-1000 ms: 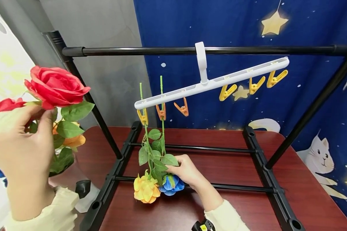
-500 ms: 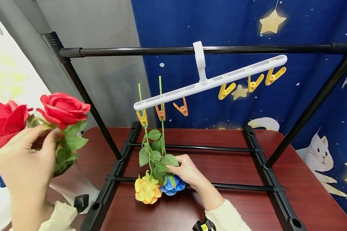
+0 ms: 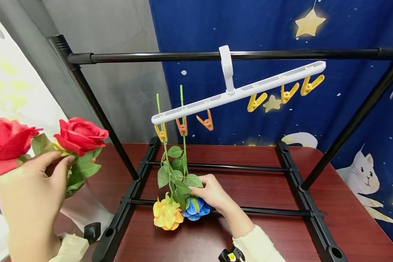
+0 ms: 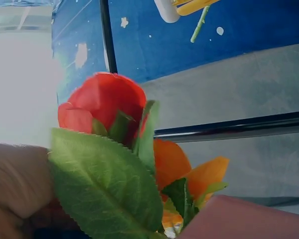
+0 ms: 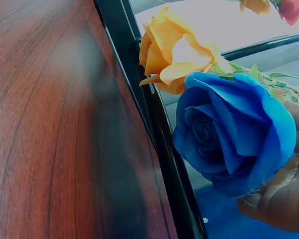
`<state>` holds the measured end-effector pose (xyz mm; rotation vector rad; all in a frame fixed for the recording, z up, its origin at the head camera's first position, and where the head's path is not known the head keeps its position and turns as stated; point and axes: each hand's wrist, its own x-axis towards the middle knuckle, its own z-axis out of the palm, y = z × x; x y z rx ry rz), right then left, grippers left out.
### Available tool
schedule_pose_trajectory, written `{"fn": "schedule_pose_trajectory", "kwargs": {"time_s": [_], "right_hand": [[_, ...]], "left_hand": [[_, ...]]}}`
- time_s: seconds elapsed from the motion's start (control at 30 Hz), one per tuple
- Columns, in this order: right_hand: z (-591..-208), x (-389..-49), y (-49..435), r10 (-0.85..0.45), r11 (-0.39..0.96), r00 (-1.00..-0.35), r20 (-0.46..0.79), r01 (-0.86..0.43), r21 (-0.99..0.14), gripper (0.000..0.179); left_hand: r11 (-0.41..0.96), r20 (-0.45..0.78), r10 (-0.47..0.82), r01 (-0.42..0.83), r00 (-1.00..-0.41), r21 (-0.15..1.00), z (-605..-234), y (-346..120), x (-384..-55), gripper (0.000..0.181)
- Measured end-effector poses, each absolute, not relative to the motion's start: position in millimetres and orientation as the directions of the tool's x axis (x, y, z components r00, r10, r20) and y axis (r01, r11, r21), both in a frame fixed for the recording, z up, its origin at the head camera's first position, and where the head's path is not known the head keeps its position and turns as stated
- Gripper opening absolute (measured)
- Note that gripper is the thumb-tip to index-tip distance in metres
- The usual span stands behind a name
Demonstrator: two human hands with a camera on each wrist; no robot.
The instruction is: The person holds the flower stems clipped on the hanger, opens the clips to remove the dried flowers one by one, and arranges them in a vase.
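Note:
My left hand is at the left, thumb and fingertips pinching a red rose just under its bloom. Another red rose stands beside that hand. In the left wrist view a large leaf covers much of the red rose. My right hand pinches the stem of an upside-down blue rose, close to the bloom. Next to it a yellow rose hangs bloom down. An orange clip and a yellow clip hold their stems on the tilted white hanger.
A black rack bar carries the hanger. An orange clip and several yellow clips hang from it without stems. A pale pink vase stands left of the rack base, with an orange flower at its mouth.
My left hand has lowered the red rose and shifted it slightly right. The other red rose has come further into view. My right hand keeps its place on the blue rose.

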<state>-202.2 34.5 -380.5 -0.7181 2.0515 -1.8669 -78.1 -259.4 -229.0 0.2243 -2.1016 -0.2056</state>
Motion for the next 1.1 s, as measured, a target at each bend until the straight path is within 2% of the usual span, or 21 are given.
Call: {"fn": "schedule_pose_trajectory", "kwargs": {"time_s": [0.3,0.6,0.77,0.83,0.93,1.1], "right_hand": [[-376,-201,34,-0.533,0.031,-0.833,0.150,-0.197,-0.980,0.018],[-377,-206,41,-0.557,0.004,-0.809,0.186,-0.226,-0.974,0.018],[-375,-209,46,-0.580,-0.051,-0.793,0.186,-0.192,-0.980,0.039],[-374,-210,46,-0.572,-0.079,-0.797,0.193,-0.181,-0.980,0.047],[-372,-209,46,-0.544,-0.138,-0.806,0.233,-0.188,-0.972,0.050],[-370,-206,44,-0.450,-0.168,-0.814,0.368,-0.327,-0.930,0.044]], "left_hand": [[0.945,0.773,-0.326,-0.197,-0.545,0.260,-229,-257,-78,0.020],[0.943,0.822,-0.331,-0.200,-0.463,0.266,-233,-250,-67,0.021],[0.929,0.823,-0.364,-0.230,-0.436,0.289,-231,-233,-54,0.029],[0.933,0.828,-0.355,-0.211,-0.434,0.290,-230,-224,-51,0.032],[0.961,0.849,-0.273,-0.092,-0.452,0.261,-230,-211,-52,0.029],[0.967,0.837,-0.095,0.148,-0.539,0.206,-236,-193,-71,0.023]]}}
